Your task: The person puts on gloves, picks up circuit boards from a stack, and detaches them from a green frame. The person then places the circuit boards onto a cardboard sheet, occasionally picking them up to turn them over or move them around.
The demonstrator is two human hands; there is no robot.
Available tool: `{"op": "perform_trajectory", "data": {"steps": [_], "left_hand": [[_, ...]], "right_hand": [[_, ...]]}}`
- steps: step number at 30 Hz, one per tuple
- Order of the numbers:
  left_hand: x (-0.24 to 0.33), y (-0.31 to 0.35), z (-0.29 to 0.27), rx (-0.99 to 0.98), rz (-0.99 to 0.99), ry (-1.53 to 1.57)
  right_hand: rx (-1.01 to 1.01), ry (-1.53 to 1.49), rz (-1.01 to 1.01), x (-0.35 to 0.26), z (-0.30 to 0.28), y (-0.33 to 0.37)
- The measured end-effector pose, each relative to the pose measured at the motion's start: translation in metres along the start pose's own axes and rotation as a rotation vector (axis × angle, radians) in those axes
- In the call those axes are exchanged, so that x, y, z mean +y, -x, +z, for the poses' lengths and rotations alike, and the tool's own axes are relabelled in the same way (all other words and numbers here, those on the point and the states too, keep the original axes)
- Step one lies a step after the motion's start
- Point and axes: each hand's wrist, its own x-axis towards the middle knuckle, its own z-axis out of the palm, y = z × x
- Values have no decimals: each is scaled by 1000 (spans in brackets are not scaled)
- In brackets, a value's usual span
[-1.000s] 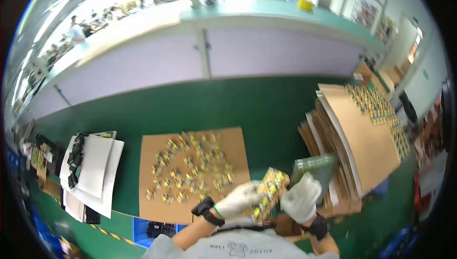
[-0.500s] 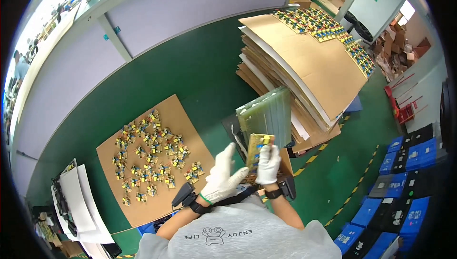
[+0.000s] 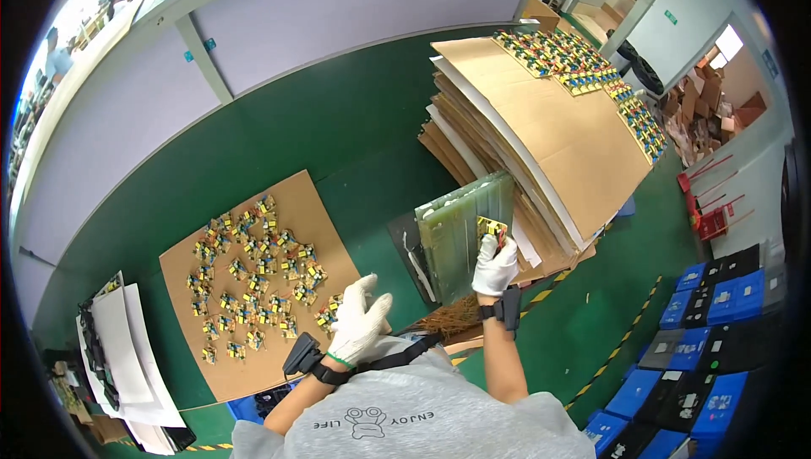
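My right hand (image 3: 495, 268), in a white glove, is closed around a small yellow circuit board (image 3: 491, 228) with parts on it. Gloved fingers cover the board's lower part. It is held in front of an upright greenish translucent block (image 3: 463, 235). My left hand (image 3: 360, 321), also gloved, has its fingers apart and nothing visible in it. It hovers by the right edge of a brown cardboard sheet (image 3: 291, 193), close to a small board (image 3: 325, 317). Several more small boards with yellow and blue parts (image 3: 258, 266) lie scattered over the sheet.
A tall stack of cardboard sheets (image 3: 541, 130) stands at the back right, with rows of joined circuit boards (image 3: 583, 83) on top. Below the block lies a box of brown scraps (image 3: 452, 320). Blue and black bins (image 3: 693, 349) line the right; white sheets (image 3: 131, 349) lean at left.
My right hand has moved right and away from me with its circuit board, of which less shows now. My left hand has moved left toward the cardboard sheet, away from the right hand.
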Motion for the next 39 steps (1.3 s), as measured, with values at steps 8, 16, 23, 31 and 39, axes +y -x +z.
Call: {"op": "perform_trajectory", "data": {"steps": [8, 16, 23, 31, 39], "left_hand": [[-25, -6, 7, 26, -13, -9], [-11, 8, 3, -45, -15, 70], [-5, 5, -14, -42, -32, 22], [22, 11, -29, -351, -15, 146], [-26, 49, -51, -106, -265, 1043]], "right_hand": [[-96, -49, 4, 16, 0, -11], [-144, 77, 53, 34, 20, -20], [-203, -98, 114, 1, -14, -26], [-968, -315, -566, -112, -47, 24], [-933, -390, 262, -129, -12, 71]]}}
